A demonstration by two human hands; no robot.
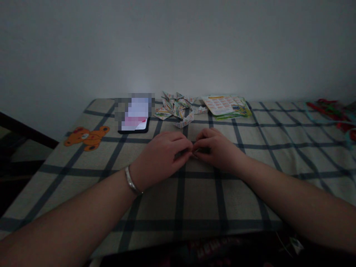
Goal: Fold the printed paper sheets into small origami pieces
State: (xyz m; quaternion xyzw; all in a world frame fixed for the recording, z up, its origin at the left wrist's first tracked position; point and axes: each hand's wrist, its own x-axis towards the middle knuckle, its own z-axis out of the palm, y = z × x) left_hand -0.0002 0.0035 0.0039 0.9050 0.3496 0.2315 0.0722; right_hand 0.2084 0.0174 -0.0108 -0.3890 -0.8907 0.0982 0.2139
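Note:
Fingertip to fingertip, my left hand (168, 150) and my right hand (215, 148) meet low over the checked tablecloth. Both are closed in a pinch on a small piece of paper (195, 151). Only a pale sliver of it shows between the fingers; its shape is mostly hidden. A silver bangle (130, 180) circles my left wrist. Just beyond the hands lies a loose cluster of folded printed paper pieces (178, 105), one folded strip (184, 120) being closest to the fingers. To their right is a stack of printed leaflets (222, 105) with green edges.
A phone (135, 113) with a lit screen lies at the back left. Beside it is an orange teddy bear figure (87, 137), flat on the checked tablecloth (155, 207). Red and green tangled items (330, 113) sit at the far right. A wall rises behind the table.

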